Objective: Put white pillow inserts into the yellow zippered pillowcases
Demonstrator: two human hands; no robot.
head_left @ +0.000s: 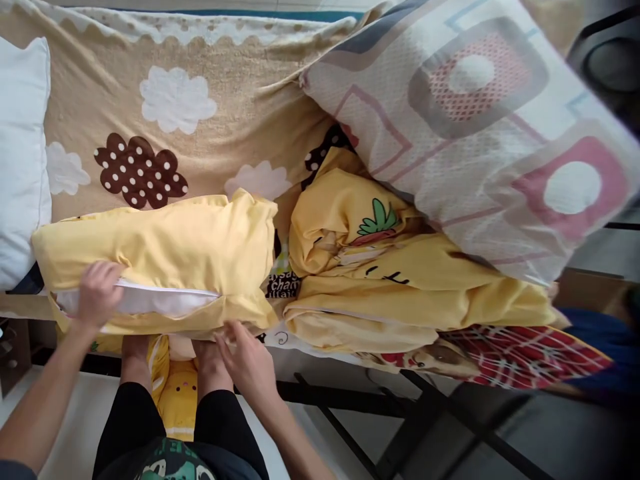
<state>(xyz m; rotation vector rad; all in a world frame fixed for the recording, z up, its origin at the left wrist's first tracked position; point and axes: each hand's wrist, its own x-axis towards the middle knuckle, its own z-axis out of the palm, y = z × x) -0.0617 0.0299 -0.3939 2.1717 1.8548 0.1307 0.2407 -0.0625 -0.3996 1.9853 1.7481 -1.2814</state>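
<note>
The yellow pillow (170,240) lay beneath and beyond the left hand (99,295), which pinched its open zip (170,289), its long axis running rightward toward the half-curled right hand (246,357), whose grip was unclear.

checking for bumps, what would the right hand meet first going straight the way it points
The right hand would likely meet the near edge of the yellow pillowcase first, toward its right end; depth is unclear, so it may already be touching.

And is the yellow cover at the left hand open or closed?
Open: the yellow cover gapes along its near side, showing white fabric inside.
</note>
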